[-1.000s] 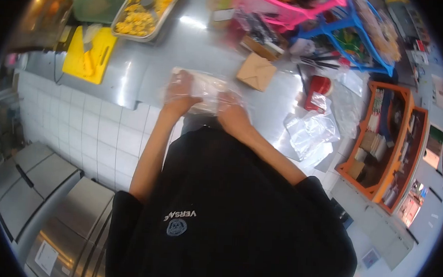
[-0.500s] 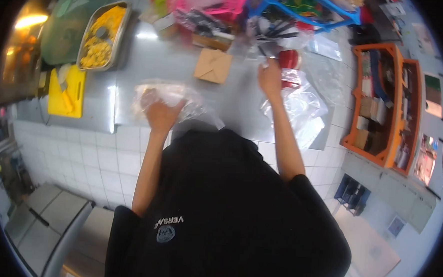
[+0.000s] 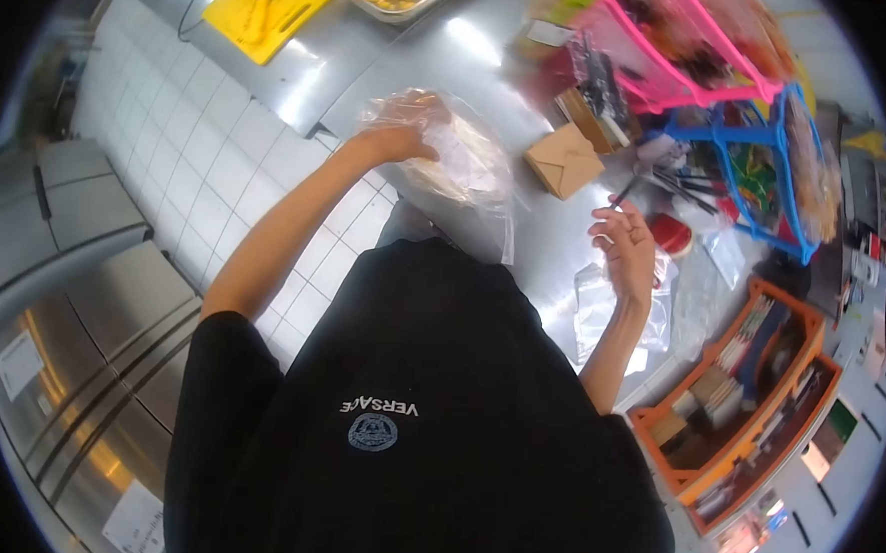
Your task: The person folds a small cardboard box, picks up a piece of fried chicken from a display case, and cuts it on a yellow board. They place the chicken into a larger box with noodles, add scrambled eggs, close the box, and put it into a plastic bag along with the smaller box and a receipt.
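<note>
My left hand grips a clear plastic bag near its upper left end, the fingers partly wrapped in the film. Something pale lies inside the bag, too blurred to name. My right hand is raised over the steel table with its fingers curled. A thin dark pen-like stick sticks up from its fingertips. Just right of that hand is a round red object. Flat clear plastic bags lie beneath the right wrist. Between the hands, farther back, stands a folded brown cardboard box.
A pink basket and a blue basket stand at the back right, packed with items. A yellow cutting board with a knife and a metal tray of yellow food lie at upper left. An orange shelf is at right.
The view has turned, swinging the table's contents. My right hand has drawn back from the items by the blue basket with the dark stick. My left hand now lifts the bag near the table edge.
</note>
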{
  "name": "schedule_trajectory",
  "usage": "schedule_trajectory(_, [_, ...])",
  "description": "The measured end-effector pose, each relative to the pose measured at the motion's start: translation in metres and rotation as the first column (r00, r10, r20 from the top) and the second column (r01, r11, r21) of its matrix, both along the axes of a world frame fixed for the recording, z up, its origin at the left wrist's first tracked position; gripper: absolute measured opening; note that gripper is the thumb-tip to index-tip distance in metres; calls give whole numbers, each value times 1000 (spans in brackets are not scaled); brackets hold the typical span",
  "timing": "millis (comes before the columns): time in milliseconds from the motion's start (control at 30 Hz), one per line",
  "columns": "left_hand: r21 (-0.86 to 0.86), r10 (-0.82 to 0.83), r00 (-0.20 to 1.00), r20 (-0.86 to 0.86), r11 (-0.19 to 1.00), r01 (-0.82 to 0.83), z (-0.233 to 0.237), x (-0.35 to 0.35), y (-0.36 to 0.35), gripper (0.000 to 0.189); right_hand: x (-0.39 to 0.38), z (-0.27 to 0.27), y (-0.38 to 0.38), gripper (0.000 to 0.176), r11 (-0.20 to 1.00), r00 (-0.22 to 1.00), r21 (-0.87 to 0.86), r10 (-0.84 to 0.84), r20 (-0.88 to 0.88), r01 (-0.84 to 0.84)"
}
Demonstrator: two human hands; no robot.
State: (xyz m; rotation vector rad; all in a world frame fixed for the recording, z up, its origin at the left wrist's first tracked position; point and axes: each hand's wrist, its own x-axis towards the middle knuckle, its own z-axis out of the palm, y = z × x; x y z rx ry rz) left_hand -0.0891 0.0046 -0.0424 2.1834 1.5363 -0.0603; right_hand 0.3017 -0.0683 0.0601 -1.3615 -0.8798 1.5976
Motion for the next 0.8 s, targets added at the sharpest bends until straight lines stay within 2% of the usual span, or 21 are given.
schedule_trajectory(33, [-111, 5, 1000, -3, 994, -5, -5, -5, 2, 66, -18, 7, -2, 33, 996, 996, 50, 73, -40, -71])
schedule_trajectory(67, [-222, 2, 1000, -2, 975, -3, -12, -7, 7, 67, -39, 0, -1, 28, 982, 952, 89, 183, -246, -166])
schedule_trajectory(100, [-271, -4, 1000, 13, 962, 8, -24, -9, 12, 67, -60, -8, 6, 24, 957, 855, 149, 288, -432, -247])
schedule_trajectory(167, [-316, -16, 999, 52, 948, 32, -52, -18, 20, 67, -111, -13, 19, 26, 895, 819, 7, 412, -399, -447])
schedule_trajectory(233, [-260, -50, 994, 101, 963, 75, -41, -21, 17, 68, -163, -25, 23, 26, 886, 870, 77, 464, -167, -458])
schedule_trajectory(300, [-145, -91, 984, 152, 983, 114, 17, -12, 15, 69, -179, -44, 29, 23, 917, 923, 184, 375, -87, -355])
schedule_trajectory(333, [-111, -135, 978, 161, 982, 153, 11, -12, 17, 70, -184, -55, 31, 22, 921, 943, 238, 328, -55, -307])
schedule_trajectory(400, [-43, -225, 959, 171, 971, 235, -1, -14, 22, 71, -180, -78, 42, 21, 849, 895, 315, 340, 288, -424])
schedule_trajectory(433, [-88, -200, 965, 172, 972, 217, 0, -14, 22, 71, -179, -83, 47, 21, 807, 836, 338, 312, 451, -483])
schedule_trajectory(600, [-243, -147, 967, 210, 950, 197, 4, -13, 29, 70, -187, -89, 64, 21, 793, 783, 282, 351, 513, -541])
schedule_trajectory(700, [-170, -141, 973, 184, 970, 173, 16, -11, 21, 69, -190, -93, 69, 21, 770, 741, 265, 363, 565, -580])
schedule_trajectory(800, [-125, -172, 951, 255, 970, 209, 1, -12, 22, 68, -192, -100, 68, 21, 741, 704, 287, 334, 627, -607])
